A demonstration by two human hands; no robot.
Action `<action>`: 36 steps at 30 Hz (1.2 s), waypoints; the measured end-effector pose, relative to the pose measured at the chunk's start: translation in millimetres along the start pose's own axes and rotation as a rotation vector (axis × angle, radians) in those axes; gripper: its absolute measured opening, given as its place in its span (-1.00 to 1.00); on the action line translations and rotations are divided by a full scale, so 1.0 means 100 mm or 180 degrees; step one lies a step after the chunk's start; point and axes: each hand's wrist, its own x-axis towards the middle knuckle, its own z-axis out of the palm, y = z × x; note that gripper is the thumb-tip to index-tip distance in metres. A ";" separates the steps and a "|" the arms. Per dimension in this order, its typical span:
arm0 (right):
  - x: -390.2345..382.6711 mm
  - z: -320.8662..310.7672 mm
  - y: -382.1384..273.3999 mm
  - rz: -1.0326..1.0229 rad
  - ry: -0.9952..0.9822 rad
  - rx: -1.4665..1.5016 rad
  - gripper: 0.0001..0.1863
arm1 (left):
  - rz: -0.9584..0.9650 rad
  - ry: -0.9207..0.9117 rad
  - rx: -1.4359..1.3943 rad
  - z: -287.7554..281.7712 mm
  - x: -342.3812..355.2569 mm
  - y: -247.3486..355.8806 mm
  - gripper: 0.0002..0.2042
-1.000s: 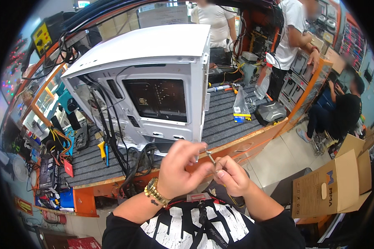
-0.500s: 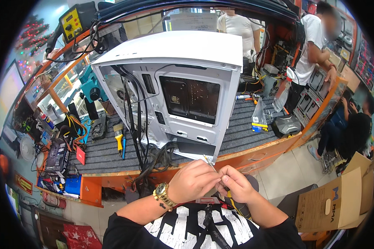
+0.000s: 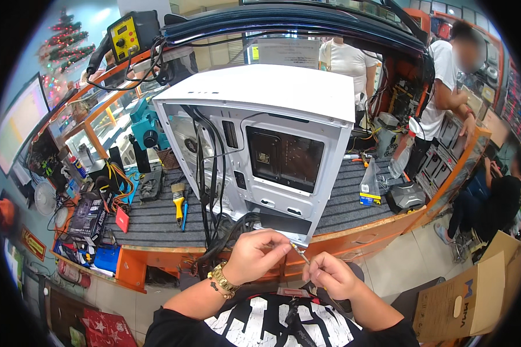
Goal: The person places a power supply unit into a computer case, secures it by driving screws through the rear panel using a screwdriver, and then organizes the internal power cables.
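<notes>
Two hands [image 3: 255,254], thin rod [image 3: 299,253] pinched — lettered shirt [image 3: 263,321], printed carton [image 3: 446,307]

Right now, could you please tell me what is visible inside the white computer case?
Inside the white computer case, black cables run down left of a dark board, which shows through an opening in the metal panel. That panel covers whatever else lies behind it.

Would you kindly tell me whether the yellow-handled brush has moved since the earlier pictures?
No: against the striped mat and blue tool, the brush lies where it did.
</notes>
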 end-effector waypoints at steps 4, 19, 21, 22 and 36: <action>0.02 0.00 0.00 0.0033 -0.0033 -0.0133 -0.85 | -0.0445 0.0184 -0.0352 -0.02 -0.02 -0.08 -0.84; 0.10 0.03 -0.07 -0.0357 0.0117 -0.1450 -0.87 | -0.0860 -0.0017 -0.0932 0.07 -0.04 -0.20 -0.84; 0.11 0.03 -0.08 -0.0387 0.0111 -0.1527 -0.88 | -0.0874 -0.0020 -0.1031 0.06 -0.05 -0.21 -0.84; 0.11 0.03 -0.08 -0.0423 0.0112 -0.1605 -0.89 | -0.0933 -0.0143 -0.0992 0.04 -0.05 -0.22 -0.85; 0.25 0.15 -0.02 -0.1544 0.0953 -0.0689 -0.97 | -0.0622 -0.1921 -0.0786 0.66 -0.13 -0.37 -0.59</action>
